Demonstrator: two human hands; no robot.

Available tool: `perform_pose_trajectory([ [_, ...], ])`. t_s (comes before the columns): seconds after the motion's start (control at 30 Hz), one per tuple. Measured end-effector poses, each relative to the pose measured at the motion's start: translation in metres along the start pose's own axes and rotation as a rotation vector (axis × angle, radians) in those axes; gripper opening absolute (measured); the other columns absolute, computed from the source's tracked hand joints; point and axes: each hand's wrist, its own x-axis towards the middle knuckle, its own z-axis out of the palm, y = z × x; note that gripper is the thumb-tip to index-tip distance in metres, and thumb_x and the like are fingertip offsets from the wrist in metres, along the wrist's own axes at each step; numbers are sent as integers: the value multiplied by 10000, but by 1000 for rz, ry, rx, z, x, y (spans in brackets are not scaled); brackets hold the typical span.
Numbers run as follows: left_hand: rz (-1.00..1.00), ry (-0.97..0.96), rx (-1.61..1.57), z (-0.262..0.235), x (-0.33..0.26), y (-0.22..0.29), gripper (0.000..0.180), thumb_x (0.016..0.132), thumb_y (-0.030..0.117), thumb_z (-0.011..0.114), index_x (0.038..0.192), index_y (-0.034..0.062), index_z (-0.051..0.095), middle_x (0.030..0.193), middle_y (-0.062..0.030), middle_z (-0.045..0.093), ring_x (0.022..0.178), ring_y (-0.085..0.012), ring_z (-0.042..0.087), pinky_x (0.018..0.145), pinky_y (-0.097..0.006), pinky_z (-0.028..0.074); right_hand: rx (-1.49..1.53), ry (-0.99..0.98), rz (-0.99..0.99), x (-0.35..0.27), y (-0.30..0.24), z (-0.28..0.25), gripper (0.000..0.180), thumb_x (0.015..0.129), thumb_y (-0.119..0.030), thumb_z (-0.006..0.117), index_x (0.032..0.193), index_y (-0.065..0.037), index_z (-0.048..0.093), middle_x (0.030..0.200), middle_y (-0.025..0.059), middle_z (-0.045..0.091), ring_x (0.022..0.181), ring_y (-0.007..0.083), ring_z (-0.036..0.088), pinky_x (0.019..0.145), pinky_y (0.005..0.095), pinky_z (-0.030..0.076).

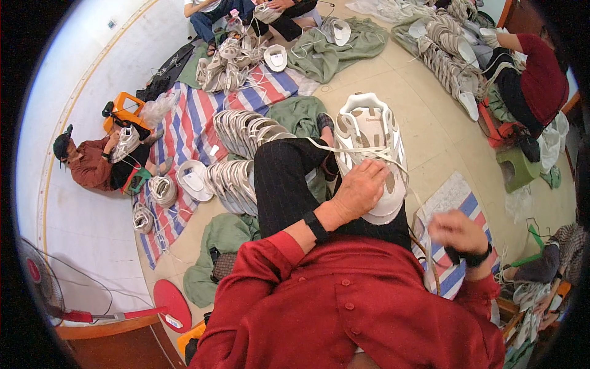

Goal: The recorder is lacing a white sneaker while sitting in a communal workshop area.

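Nearest, a deep red, softly sheened shirt (393,301) is worn over finely striped black trousers (283,178). Clock directions are taken from the shoe upper (394,138), which is held up on the lap in front of the body. Its lacing is touched by the left hand (359,189), whose fingers are bunched together; whether a lace is pinched cannot be told. At four o'clock the right hand (458,232) is seen blurred, apart from the upper; its grip cannot be told.

The upper's long axis is laid nearly twelve to six, the rounded end pointed just short of six and the padded collar at twelve. It is made up of off-white and beige panels, smooth and layered, with a pale tongue crossed by a cream lace (344,149).

At nine o'clock, ribbed rows of nested uppers (230,184) are stacked; at eight, a crumpled green cloth (224,240) is spread. Farther, a woven striped sheet (178,138) is covered in red, white and blue bands. Beyond it at nine, another upper is held by a seated co-worker (92,166); at one, a long row of uppers (452,64) is laid out.
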Motion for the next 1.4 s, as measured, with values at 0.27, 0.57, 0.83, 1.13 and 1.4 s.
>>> perform_pose_trajectory([
  [0.27, -11, -24, 1, -2, 0, 2, 401, 743, 58, 607, 1133, -27, 578, 1145, -162, 561, 1071, -318, 522, 965, -395, 427, 282, 568, 191, -28, 23, -2, 123, 873, -171, 594, 815, -65, 567, 697, 15, 594, 610, 88, 555, 544, 240, 437],
  [0.57, -38, -21, -26, 3, -7, 6, 428, 747, 50, 594, 1167, -27, 565, 1185, -167, 548, 1127, -329, 507, 993, -410, 413, -624, 1207, -66, 47, 78, -62, 292, 855, 15, 575, 1144, -28, 594, 1187, 108, 624, 1048, 224, 606, 821, 336, 506],
  [0.83, -2, 38, -6, 4, -5, 2, 414, 751, 53, 585, 1155, -33, 581, 1194, -161, 550, 1135, -330, 520, 986, -413, 420, -648, 725, -317, 119, 41, 7, 232, 783, -1, 612, 1011, -42, 598, 937, 136, 572, 901, 318, 594, 739, 407, 499],
  [1.13, 25, 86, -48, 19, -13, -4, 366, 770, 62, 564, 1120, -41, 591, 1193, -186, 561, 1136, -343, 533, 988, -422, 423, -782, 698, -98, 134, 51, 13, 142, 816, -51, 569, 950, -42, 523, 956, 160, 526, 839, 385, 575, 667, 475, 479],
  [1.4, -5, 48, 31, 12, -16, 4, 356, 810, 80, 555, 1152, -21, 564, 1207, -150, 519, 1145, -321, 506, 941, -403, 434, -674, 713, -117, 137, 52, 15, 72, 854, -40, 542, 915, -37, 503, 885, 173, 565, 760, 412, 588, 634, 459, 473],
])
